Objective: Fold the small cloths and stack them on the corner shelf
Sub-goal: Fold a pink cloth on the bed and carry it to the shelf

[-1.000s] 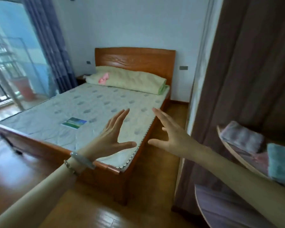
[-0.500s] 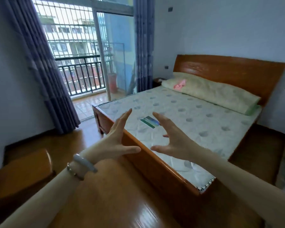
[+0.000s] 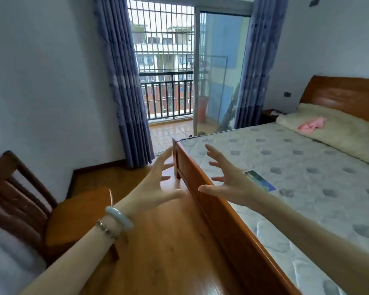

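Lying crumpled on the pale pillow (image 3: 345, 135) at the head of the bed, a small pink cloth (image 3: 311, 125) sits at about two o'clock from the hands and well apart from them. The pillow rests against the wooden headboard (image 3: 345, 94), on a quilted mattress (image 3: 296, 167) with grey dots. A small blue-green label (image 3: 259, 180) lies on the mattress just at three o'clock of the right hand.

Both hands are raised in mid-air, palms turned toward each other, and neither grips anything. The left hand (image 3: 155, 186) has its fingers spread and lightly bent, over the wooden floor (image 3: 168, 248). The right hand (image 3: 230, 182) has its fingers spread and curved like claws, over the wooden footboard (image 3: 211, 207). The left wrist carries a pale bangle (image 3: 119, 218) and a beaded chain (image 3: 106, 229).

At nine o'clock stands a wooden chair (image 3: 30, 201) against the white wall. At twelve o'clock, blue curtains (image 3: 124, 86) frame a glass sliding door (image 3: 219, 71) onto a tiled balcony with a dark railing (image 3: 166, 96). A dark nightstand (image 3: 268, 116) shows beside the headboard.
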{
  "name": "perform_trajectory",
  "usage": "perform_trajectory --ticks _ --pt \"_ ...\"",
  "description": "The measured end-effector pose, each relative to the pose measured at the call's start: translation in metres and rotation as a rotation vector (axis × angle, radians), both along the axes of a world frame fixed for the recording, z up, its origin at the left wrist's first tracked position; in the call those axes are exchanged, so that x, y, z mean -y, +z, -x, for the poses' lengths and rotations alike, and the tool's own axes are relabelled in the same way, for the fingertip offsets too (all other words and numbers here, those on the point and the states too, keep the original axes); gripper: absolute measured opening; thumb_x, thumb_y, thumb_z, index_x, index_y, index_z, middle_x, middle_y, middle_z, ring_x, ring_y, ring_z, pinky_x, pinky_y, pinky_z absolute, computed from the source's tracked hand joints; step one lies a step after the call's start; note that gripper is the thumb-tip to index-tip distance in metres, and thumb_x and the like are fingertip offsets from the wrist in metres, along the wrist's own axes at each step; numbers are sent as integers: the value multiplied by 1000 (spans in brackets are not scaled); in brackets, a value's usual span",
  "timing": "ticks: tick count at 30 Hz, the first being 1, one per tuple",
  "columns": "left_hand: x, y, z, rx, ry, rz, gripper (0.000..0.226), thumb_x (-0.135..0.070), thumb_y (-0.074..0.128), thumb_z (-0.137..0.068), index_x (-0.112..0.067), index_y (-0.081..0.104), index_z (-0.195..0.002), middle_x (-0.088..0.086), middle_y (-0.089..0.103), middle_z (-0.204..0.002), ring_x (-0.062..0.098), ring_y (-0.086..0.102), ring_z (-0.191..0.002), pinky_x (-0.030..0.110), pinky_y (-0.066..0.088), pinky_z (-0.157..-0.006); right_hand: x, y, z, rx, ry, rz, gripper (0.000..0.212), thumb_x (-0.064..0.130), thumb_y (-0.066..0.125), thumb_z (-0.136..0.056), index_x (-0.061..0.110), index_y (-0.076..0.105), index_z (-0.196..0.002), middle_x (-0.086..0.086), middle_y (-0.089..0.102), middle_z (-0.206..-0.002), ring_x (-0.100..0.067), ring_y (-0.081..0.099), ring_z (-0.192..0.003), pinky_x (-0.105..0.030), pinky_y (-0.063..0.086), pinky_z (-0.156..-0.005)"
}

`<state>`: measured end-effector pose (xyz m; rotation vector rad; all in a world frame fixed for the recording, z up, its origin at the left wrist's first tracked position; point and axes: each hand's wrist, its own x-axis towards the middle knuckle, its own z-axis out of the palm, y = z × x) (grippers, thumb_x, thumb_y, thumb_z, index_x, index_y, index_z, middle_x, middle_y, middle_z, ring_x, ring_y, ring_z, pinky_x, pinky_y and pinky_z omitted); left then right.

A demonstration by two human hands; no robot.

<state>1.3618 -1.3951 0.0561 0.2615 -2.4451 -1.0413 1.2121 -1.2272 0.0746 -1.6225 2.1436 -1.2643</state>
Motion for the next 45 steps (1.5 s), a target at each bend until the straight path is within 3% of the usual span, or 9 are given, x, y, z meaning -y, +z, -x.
perform_trajectory --ticks 3,7,12,17,24,29,34,41,45 --pt "45 15 40 -36 22 -9 105 -52 75 -67 -51 2 -142 -20 11 -156 -9 33 -126 1 39 -87 56 3 48 102 45 48 98 29 79 -76 61 9 -136 35 23 -137 2 34 -124 1 42 -72" --pt "109 27 87 -70 54 -53 104 -58 75 -63 -59 3 -137 -17 15 -155 -4 35 -130 18 41 -101 124 16 113 193 99 59 93 30 79 -75 63 13 -132 11 25 -154 -10 34 -135 -13 43 -90" --pt "185 19 128 -118 108 -150 111 -72 74 -54 -59 5 -140 -21 20 -153 1 35 -134 30 41 -106 203 24 169 400 101 124 83 22 76 -77 50 25 -135 4 38 -150 -15 46 -130 -45 42 -107" --pt "276 13 182 -228 186 -180 110 -67 75 -57 -55 4 -141 -17 19 -155 2 33 -137 24 39 -106 304 12 218 480 113 210 83 21 76 -76 48 27 -138 6 43 -145 -9 52 -124 -41 47 -102" --pt "446 28 260 -413 159 -326 115 -61 80 -57 -43 8 -146 -3 22 -155 10 35 -138 45 35 -112 462 18 292 539 47 380 87 5 74 -78 41 29 -142 9 47 -139 -6 57 -117 -36 52 -95" --pt "548 48 316 -411 93 -301 112 -58 80 -59 -43 11 -146 -1 23 -154 11 35 -138 44 35 -112 559 35 346 539 39 429 87 2 71 -79 35 26 -146 7 45 -142 -9 53 -122 -25 51 -89" --pt "634 56 371 -535 26 -656 113 -50 89 -49 -31 29 -143 2 39 -145 15 51 -125 40 46 -103 638 35 399 568 3 493 82 12 73 -80 35 29 -145 4 44 -144 -11 54 -122 -29 51 -93" --pt "745 34 475 -526 11 -721 100 -53 85 -54 -30 37 -139 -2 45 -141 13 54 -123 34 48 -100 757 15 500 786 39 597 64 16 66 -84 34 37 -139 -4 49 -137 -24 56 -120 -39 54 -88" --pt "809 35 548 -499 9 -735 96 -53 86 -53 -27 43 -135 -1 48 -138 15 55 -122 34 50 -98 823 17 570 874 43 569 80 42 81 -61 36 44 -132 0 54 -132 -21 60 -115 -39 55 -85"
